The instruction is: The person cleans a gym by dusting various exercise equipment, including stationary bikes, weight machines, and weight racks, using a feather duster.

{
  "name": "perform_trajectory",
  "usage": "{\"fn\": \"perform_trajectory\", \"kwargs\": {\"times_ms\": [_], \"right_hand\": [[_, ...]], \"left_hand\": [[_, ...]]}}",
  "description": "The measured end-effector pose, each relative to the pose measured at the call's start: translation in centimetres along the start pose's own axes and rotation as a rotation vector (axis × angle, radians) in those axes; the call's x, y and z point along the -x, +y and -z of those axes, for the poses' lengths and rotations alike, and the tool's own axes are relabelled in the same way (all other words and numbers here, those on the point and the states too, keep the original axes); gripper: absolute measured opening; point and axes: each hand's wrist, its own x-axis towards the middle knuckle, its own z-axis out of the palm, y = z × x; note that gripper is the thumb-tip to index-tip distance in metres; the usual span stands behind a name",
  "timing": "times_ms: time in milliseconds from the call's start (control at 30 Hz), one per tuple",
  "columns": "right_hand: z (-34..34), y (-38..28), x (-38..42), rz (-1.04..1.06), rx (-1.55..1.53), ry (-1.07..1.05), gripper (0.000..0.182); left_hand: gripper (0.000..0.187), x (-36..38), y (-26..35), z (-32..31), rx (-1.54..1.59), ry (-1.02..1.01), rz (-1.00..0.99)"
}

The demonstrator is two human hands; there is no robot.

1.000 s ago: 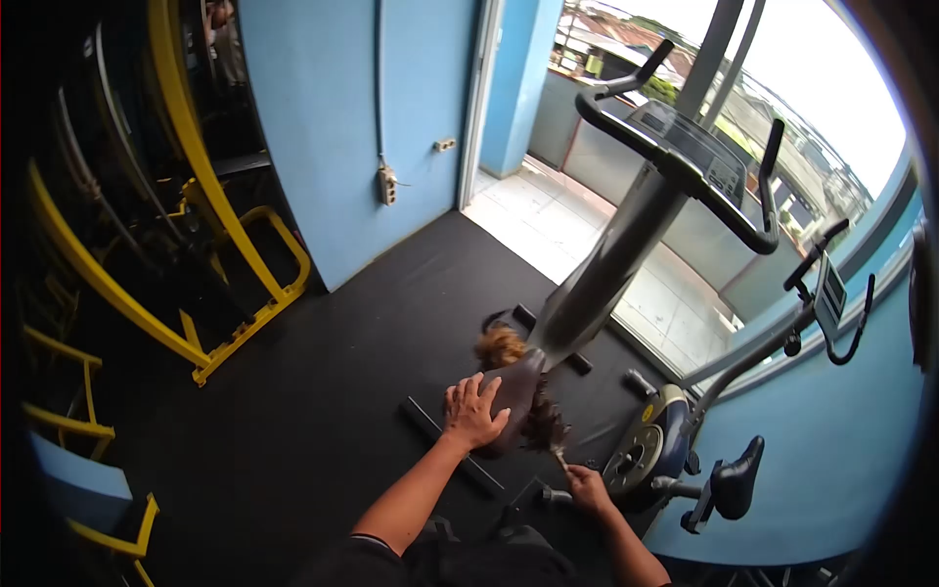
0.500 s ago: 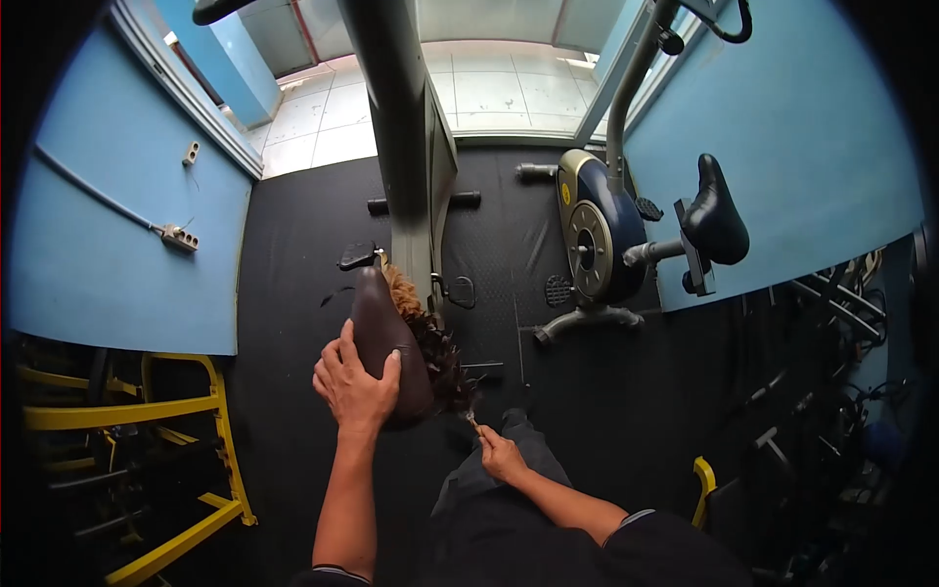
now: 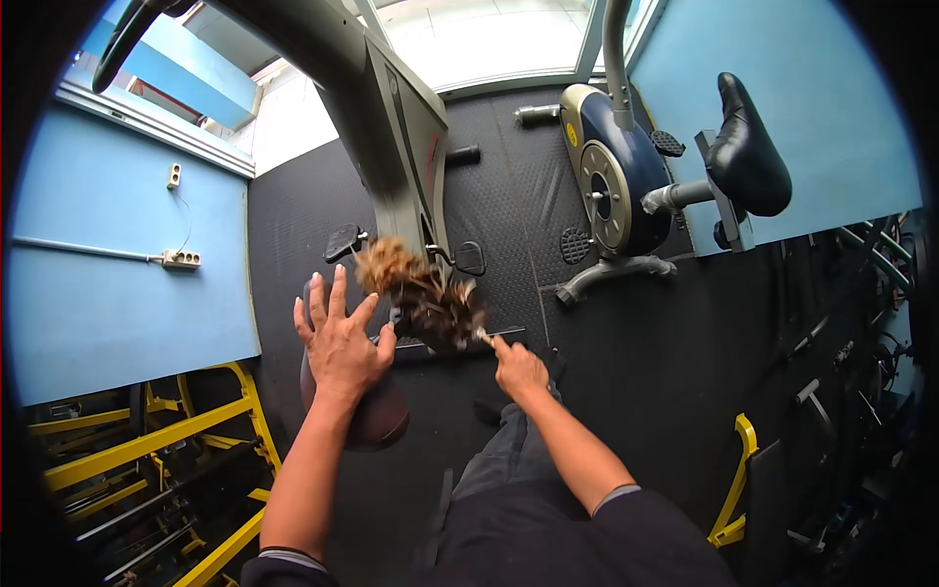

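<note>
My right hand (image 3: pixel 519 370) is closed around the thin handle of a feather duster (image 3: pixel 430 298), whose brown and tan feathers point up and left. The feathers are slightly blurred and lie beside the post of a grey exercise bike (image 3: pixel 396 147). Fingers spread, my left hand (image 3: pixel 344 342) is over the dark brown bike seat (image 3: pixel 380 416) and covers much of it. Whether its palm touches the seat I cannot tell. The bike's pedals (image 3: pixel 342 242) show just beyond the feathers.
A second exercise bike, blue (image 3: pixel 626 196), with a black seat (image 3: pixel 748 152), stands at the right. Yellow metal racks (image 3: pixel 156 445) are at the lower left. Sockets (image 3: pixel 182 259) are on the blue left wall. Another yellow frame (image 3: pixel 740 479) is at the lower right.
The duster and my right hand have moved up in view, and the feathers have swung left. My left hand's fingers have spread and lifted from the seat's side. The view has tilted.
</note>
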Motion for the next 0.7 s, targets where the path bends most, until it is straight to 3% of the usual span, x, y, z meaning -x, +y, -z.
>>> {"fn": "perform_trajectory", "kwargs": {"times_ms": [100, 167, 233, 367, 433, 633, 700], "right_hand": [[0.8, -0.5, -5.2, 0.039, -0.005, 0.053, 0.028], [1.9, -0.2, -6.4, 0.098, -0.032, 0.044, 0.026], [3.1, 0.4, -6.3, 0.157, -0.070, -0.155, 0.025], [0.2, 1.9, -5.2, -0.040, -0.285, 0.056, 0.030], [-1.1, 0.6, -4.6, -0.235, -0.416, -0.076, 0.028], [-9.9, -3.1, 4.8, -0.363, -0.621, -0.248, 0.018], [-12.7, -2.8, 5.8, -0.584, -0.616, -0.432, 0.019]], "left_hand": [[0.034, -0.3, -0.2, 0.6, -0.015, -0.018, -0.074], [0.031, -0.9, -0.3, 1.0, -0.005, -0.201, -0.177], [0.029, -1.3, -0.4, 1.2, -0.003, -0.256, -0.156], [0.025, -1.3, -0.8, 0.5, 0.032, -0.247, -0.024], [0.023, -1.3, -0.8, 0.4, 0.042, -0.243, -0.034], [0.017, -2.1, -0.1, 0.4, 0.032, -0.216, -0.002], [0.017, -2.3, 0.1, 0.5, 0.010, -0.235, 0.005]]}}
